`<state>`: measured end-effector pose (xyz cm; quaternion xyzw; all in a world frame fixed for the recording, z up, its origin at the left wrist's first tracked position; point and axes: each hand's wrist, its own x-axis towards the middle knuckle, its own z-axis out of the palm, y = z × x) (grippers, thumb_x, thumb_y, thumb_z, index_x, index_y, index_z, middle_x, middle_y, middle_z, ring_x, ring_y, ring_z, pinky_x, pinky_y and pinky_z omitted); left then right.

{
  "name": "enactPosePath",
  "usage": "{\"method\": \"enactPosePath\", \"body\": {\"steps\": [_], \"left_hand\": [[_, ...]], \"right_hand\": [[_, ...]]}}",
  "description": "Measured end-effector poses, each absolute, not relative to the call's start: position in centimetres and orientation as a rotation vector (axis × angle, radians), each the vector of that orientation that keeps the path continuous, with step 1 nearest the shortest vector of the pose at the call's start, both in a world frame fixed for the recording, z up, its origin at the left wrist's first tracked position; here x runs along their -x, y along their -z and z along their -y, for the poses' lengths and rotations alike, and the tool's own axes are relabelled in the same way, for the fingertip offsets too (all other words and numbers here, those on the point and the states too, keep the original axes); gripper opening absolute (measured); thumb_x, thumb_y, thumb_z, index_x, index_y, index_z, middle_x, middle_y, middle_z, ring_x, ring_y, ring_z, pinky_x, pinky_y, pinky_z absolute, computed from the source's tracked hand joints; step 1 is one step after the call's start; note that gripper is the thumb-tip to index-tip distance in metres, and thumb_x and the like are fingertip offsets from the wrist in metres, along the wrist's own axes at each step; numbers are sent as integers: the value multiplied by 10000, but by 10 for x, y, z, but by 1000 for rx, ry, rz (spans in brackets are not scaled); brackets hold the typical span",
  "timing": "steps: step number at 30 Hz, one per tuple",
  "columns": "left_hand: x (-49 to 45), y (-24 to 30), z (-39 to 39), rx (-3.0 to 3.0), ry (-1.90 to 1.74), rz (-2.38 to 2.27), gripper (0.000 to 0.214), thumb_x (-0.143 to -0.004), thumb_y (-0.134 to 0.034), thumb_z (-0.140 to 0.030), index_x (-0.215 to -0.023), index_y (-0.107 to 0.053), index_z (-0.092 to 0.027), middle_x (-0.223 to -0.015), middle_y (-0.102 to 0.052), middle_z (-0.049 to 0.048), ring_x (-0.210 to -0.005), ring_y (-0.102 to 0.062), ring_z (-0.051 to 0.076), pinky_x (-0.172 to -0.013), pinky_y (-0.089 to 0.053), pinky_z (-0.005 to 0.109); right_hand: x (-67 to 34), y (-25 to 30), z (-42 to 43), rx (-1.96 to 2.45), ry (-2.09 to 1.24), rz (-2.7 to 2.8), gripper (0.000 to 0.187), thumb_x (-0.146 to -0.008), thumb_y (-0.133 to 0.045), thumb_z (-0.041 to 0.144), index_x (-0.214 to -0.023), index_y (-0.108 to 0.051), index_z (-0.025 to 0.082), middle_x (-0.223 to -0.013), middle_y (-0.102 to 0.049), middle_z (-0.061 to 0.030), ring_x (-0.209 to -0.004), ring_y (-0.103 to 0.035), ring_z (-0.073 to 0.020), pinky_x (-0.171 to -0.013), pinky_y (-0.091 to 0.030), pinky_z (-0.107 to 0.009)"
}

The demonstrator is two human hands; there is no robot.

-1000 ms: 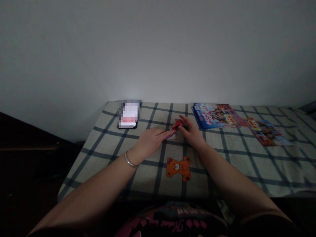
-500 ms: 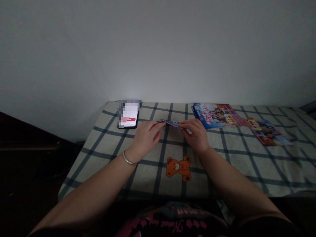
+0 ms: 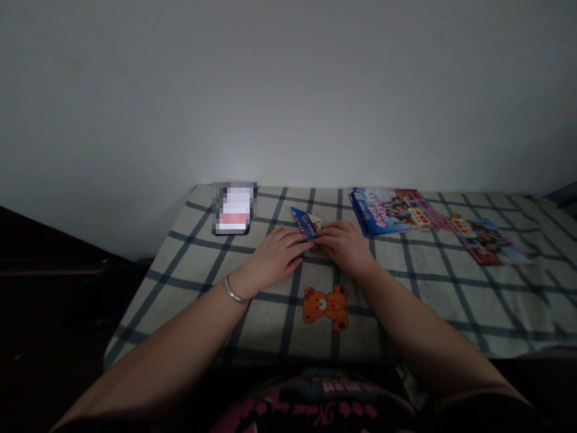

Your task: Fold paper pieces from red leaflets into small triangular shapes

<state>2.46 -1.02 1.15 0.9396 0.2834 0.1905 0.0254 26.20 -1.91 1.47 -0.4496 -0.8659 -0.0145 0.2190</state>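
A small piece of folded printed paper (image 3: 307,223), blue with a pale triangular part, lies on the checked cloth between my hands. My left hand (image 3: 278,255), with a silver bangle at its wrist, has its fingers together on the paper's near left edge. From the other side, my right hand (image 3: 347,246) grips the near right edge, fingers bent over it. The fingertips of both hands almost meet there and cover the paper's near part. Both thumbs are largely hidden.
A phone (image 3: 234,210) with a lit, partly blurred screen lies at the back left. Colourful printed leaflets (image 3: 392,210) are stacked at the back right, and another leaflet (image 3: 491,240) lies beside them. The checked tablecloth (image 3: 265,328) carries an orange bear picture (image 3: 325,308).
The folded paper has gone from raised and nearly edge-on to lying flatter, its blue face showing. My hands have moved closer together and lower onto its near edge.
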Motion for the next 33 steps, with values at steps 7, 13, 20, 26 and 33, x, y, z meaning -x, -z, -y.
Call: {"method": "enactPosePath", "body": {"steps": [7, 13, 20, 26, 33], "left_hand": [[-22, -10, 8, -2926, -557, -805, 320, -923, -594, -249, -1239, -633, -215, -1376, -588, 59, -1374, -414, 269, -1129, -366, 491], [-22, -17, 10, -2884, -436, -770, 292, -894, -614, -227, -1185, -637, -222, -1418, -560, 51, -1388, -411, 265, -1150, -339, 500], [-19, -20, 14, -2818, -402, -735, 307, -871, -624, -236, -1177, -609, -215, -1462, -513, 78, -1429, -355, 274, -1166, -289, 543], [-17, -21, 14, -2857, -394, -720, 296, -863, -607, -203, -1157, -628, -228, -1467, -507, 70, -1424, -360, 276, -1167, -278, 542], [-22, -21, 19, -2871, -416, -792, 174, -893, -581, -216, -1046, -660, -241, -1356, -581, 58, -1298, -487, 252, -1139, -299, 544]], "right_hand": [[-259, -20, 21, 1218, 117, 2462, 167, -923, -621, 254, -1008, -762, 276, -1038, -753, -11, -996, -583, -236, -948, -416, -402], [-256, -31, 29, 1189, 160, 2574, 169, -911, -612, 203, -917, -763, 278, -918, -737, -30, -974, -583, -227, -1087, -337, -428], [-258, -29, 29, 1138, 65, 2572, 158, -909, -600, 206, -915, -753, 242, -911, -714, -42, -961, -601, -226, -1038, -399, -422], [-259, -25, 25, 1146, -81, 2509, 134, -906, -609, 220, -933, -740, 229, -1021, -718, -62, -1000, -586, -232, -956, -437, -415], [-254, -21, 22, 1244, -19, 2511, 131, -918, -602, 222, -932, -731, 225, -973, -718, -56, -967, -579, -235, -921, -430, -399]]}}
